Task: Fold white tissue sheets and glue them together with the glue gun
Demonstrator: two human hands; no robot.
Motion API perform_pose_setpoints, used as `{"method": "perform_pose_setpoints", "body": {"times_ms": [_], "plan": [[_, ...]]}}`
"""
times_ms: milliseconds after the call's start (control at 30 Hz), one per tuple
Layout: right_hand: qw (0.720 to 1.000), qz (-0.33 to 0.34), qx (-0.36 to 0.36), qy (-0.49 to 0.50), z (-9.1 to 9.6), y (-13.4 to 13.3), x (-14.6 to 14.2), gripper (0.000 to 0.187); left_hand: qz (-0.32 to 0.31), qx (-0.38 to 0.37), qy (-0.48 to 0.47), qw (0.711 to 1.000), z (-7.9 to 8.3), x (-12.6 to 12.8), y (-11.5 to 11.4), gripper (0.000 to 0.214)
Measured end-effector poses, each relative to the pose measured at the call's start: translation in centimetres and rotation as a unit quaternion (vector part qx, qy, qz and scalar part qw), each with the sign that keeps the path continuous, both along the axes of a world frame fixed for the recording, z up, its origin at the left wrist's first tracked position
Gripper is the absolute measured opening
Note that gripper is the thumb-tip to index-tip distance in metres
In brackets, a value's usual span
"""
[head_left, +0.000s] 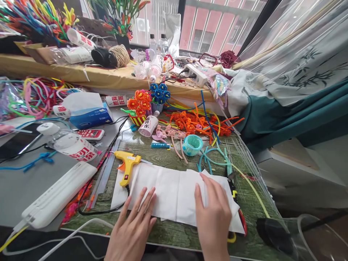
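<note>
My left hand lies flat with fingers spread on the left part of an unfolded white tissue. My right hand lies flat on the tissue's right part, fingers stretched out. The tissue is spread on the green wood-print tabletop. A yellow glue gun rests on the tissue's upper left corner, just beyond my left fingertips. Neither hand holds anything.
Orange pipe-cleaner pieces, pipe-cleaner flowers, a teal tape roll and a small bottle lie beyond the tissue. A water bottle, tissue pack and white power strip sit left. Pliers lie right.
</note>
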State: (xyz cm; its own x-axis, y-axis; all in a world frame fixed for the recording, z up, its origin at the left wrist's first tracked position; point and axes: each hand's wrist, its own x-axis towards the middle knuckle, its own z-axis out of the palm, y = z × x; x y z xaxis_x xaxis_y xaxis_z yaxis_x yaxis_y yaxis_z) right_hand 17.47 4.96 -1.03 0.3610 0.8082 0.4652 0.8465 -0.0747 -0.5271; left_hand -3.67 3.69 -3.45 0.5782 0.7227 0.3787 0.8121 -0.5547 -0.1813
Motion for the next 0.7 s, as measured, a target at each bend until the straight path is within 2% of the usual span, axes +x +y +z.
{"method": "perform_pose_setpoints", "body": {"times_ms": [67,133,200,333,467,567,700], "plan": [[0.996,0.092,-0.005,0.0,-0.7,0.1,-2.1,0.038,-0.003,-0.008,-0.016,1.0,-0.5,0.0,-0.4,0.047],[0.981,0.189,-0.046,-0.017,-2.0,0.6,-4.3,0.042,0.005,-0.018,-0.054,0.998,-1.0,0.1,-0.6,0.049],[0.961,0.258,-0.086,-0.052,-3.5,1.3,-6.1,0.045,0.01,-0.028,-0.087,0.996,-1.3,0.3,-0.6,0.052],[0.95,0.268,-0.139,-0.076,-5.0,2.1,-7.4,0.048,0.016,-0.025,-0.089,0.996,-0.7,0.1,-0.6,0.047],[0.943,0.282,-0.159,-0.08,-4.5,2.3,-6.7,0.048,-0.015,0.018,-0.031,0.999,-0.1,-0.7,-1.2,0.041],[0.938,0.278,-0.183,-0.094,-4.1,2.6,-6.4,0.05,-0.041,0.042,0.013,0.998,-0.5,-1.0,-1.8,0.042],[0.938,0.255,-0.208,-0.108,-4.2,2.9,-6.4,0.053,-0.044,0.043,0.025,0.998,-1.2,-1.1,-2.2,0.043]]}}
